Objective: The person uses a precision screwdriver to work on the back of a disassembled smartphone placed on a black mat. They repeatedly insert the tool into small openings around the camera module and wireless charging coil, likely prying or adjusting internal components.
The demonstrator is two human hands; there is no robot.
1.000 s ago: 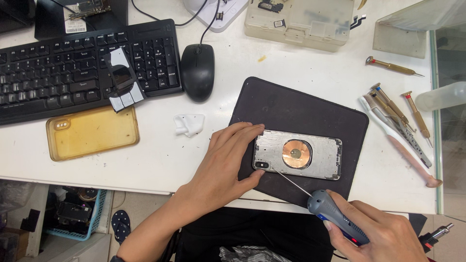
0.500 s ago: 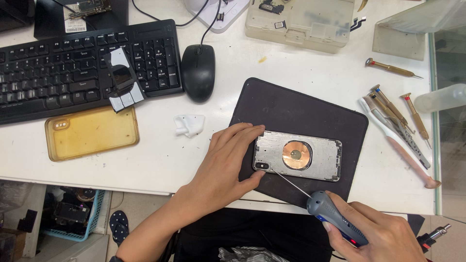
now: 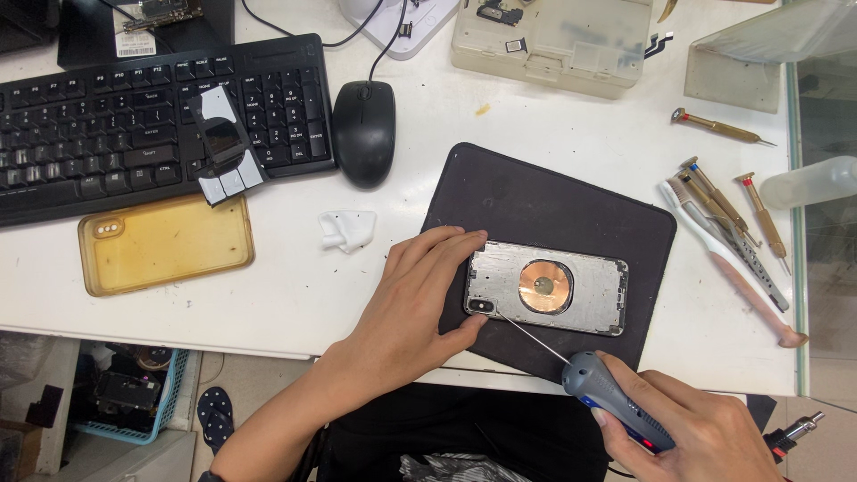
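An opened phone housing (image 3: 571, 290), silver inside with a round copper coil in its middle, lies on a dark work mat (image 3: 536, 205). My left hand (image 3: 415, 299) clamps the housing's left end between thumb and fingers. My right hand (image 3: 692, 428) grips a screwdriver (image 3: 607, 393) with a grey and blue handle. Its thin shaft slants up to the left, and the tip sits at the housing's lower left corner, close to my left thumb.
A yellowed clear phone case (image 3: 165, 243) and a black keyboard (image 3: 134, 120) lie at left, a black mouse (image 3: 363, 132) behind the mat. Several small screwdrivers (image 3: 728, 214) lie at right by a glass edge. A plastic parts box (image 3: 553, 40) stands at the back.
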